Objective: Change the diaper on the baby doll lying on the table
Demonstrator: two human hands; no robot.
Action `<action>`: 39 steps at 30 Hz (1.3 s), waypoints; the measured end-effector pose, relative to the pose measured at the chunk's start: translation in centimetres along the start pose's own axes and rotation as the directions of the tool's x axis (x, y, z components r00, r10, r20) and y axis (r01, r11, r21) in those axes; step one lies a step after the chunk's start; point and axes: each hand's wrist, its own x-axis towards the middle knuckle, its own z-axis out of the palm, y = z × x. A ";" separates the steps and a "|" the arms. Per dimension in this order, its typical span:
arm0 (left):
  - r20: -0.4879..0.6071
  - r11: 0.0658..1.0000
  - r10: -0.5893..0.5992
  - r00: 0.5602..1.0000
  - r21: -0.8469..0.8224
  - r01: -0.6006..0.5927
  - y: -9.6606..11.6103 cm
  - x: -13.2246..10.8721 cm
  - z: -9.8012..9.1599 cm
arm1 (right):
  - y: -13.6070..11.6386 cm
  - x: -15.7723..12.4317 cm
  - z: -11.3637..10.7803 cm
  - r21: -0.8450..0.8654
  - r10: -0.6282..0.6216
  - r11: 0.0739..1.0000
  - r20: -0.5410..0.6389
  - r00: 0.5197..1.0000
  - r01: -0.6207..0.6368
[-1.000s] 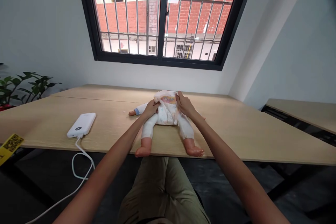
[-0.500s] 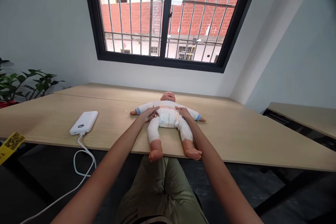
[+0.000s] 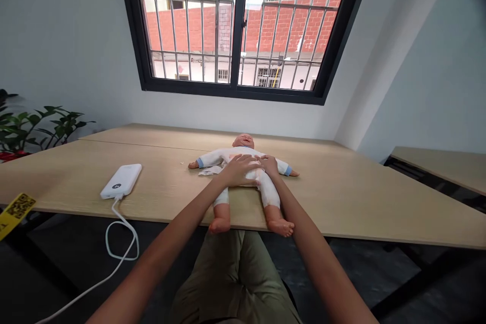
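A baby doll (image 3: 243, 140) in a white suit lies on its back, head away from me and feet at the table's near edge. Round its hips is a white diaper (image 3: 252, 174), mostly covered by my hands; a loose white flap (image 3: 211, 170) lies spread out on the left. My left hand (image 3: 240, 169) rests across the diaper's front, fingers stretched to the right. Beside it, my right hand (image 3: 268, 163) is at the right side of the diaper's waist, its bent fingers on the edge. Their tips are partly hidden.
On the left of the wooden table (image 3: 152, 182) lies a white power bank (image 3: 122, 181), its white cable (image 3: 125, 217) hanging over the front edge. A plant (image 3: 34, 126) stands at far left. The barred window (image 3: 239, 25) is ahead.
My left hand has moved right from the diaper's left side onto its front. The left side of the diaper now lies loose and spread. My right hand has stayed at the right side.
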 end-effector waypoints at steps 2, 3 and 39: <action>0.112 0.996 0.020 0.993 0.085 -0.030 0.1 -0.2 0.7 | 0.4 0.2 -0.7 -0.044 0.040 0.998 0.017 0.999 -0.039; 0.139 0.992 0.003 0.990 0.126 -0.021 -0.1 -0.3 0.9 | 0.8 0.2 -1.2 -0.065 0.058 0.996 0.032 0.998 -0.056; 0.393 0.859 -0.196 0.898 0.510 -0.036 1.9 3.1 1.6 | 2.8 -0.2 -1.7 0.470 -0.236 0.855 -0.030 0.971 0.222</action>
